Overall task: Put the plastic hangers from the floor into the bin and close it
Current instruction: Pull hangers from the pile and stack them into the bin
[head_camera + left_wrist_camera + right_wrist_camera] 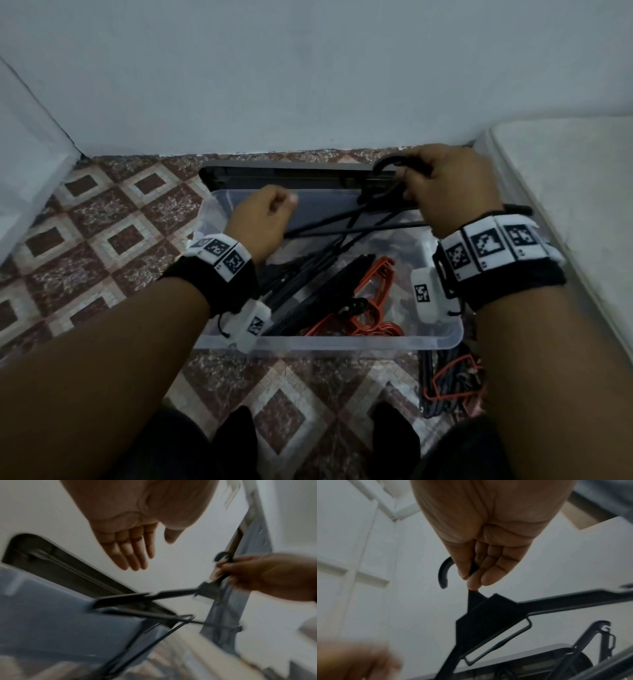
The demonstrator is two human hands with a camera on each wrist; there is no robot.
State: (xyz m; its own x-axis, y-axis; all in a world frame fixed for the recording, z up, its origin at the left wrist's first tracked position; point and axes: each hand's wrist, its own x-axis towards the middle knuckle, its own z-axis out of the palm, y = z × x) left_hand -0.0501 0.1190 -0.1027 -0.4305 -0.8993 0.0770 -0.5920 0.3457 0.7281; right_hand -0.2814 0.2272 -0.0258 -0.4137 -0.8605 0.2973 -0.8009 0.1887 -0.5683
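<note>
**Q:** Patterned floor tiles below a pale wall. How far along was the task?

**A:** My right hand pinched a black hanger by its neck, over the clear bin at frame centre. My left hand hung relaxed, holding nothing. Black and orange hangers already lay inside; a small pile of hangers waited on the floor at lower right. The dark lid lay behind the bin, off.

**Q:** Room to move?

**A:** I judged it tight at right, where a white mattress crowded the bin; the left side was freer.

A white mattress lies on patterned floor tiles beside a pale wall.
</note>
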